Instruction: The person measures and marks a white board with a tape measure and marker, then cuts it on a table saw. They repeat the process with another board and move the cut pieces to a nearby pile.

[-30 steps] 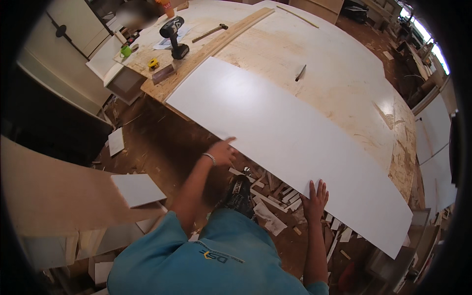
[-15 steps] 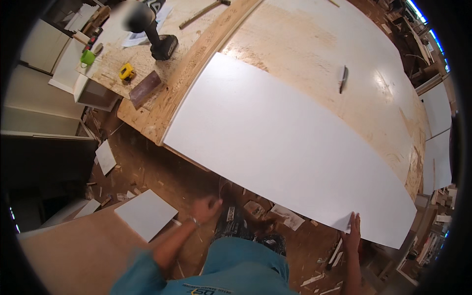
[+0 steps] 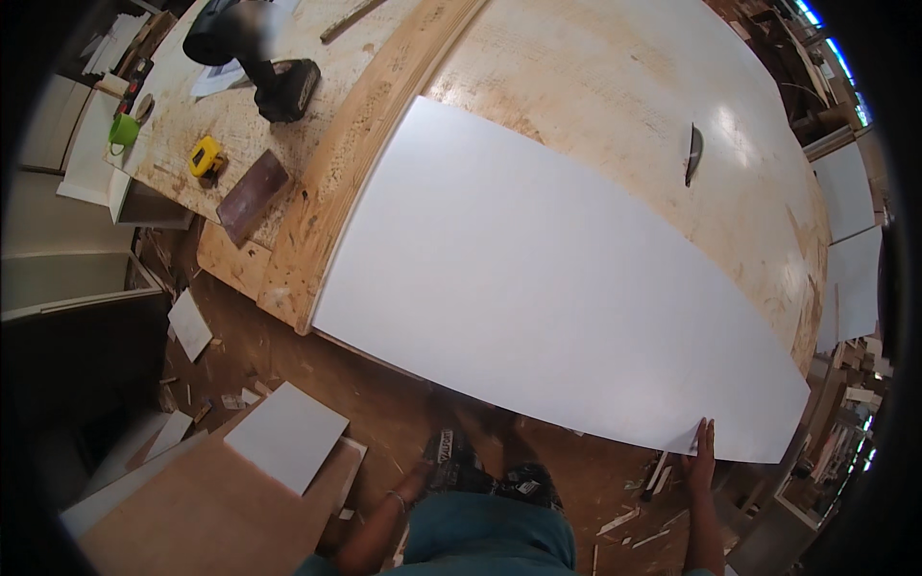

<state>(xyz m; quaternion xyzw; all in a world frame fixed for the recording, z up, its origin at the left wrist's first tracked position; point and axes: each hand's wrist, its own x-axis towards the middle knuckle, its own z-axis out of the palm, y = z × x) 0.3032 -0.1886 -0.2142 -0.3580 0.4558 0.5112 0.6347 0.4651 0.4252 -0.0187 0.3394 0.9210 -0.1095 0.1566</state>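
Right hand [image 3: 702, 455] touches panel [image 3: 547, 288] on worktable [image 3: 595, 77]; scraps [image 3: 618, 521] litter floor [image 3: 571, 470].

This is a woodworking shop: a broad, pale, scuffed wooden worktable [image 3: 595, 86] carries a large smooth white panel [image 3: 547, 288], a black pistol-shaped cordless drill [image 3: 261, 73], a yellow tape measure [image 3: 205, 157] and a flat reddish-brown rectangular block [image 3: 253, 197]. Pale flat board offcuts [image 3: 190, 324] and thin slivers [image 3: 617, 521] lie scattered over the brown floor [image 3: 317, 370]; near the table, a smaller white rectangular board [image 3: 288, 437] rests on a tan sheet [image 3: 168, 504].
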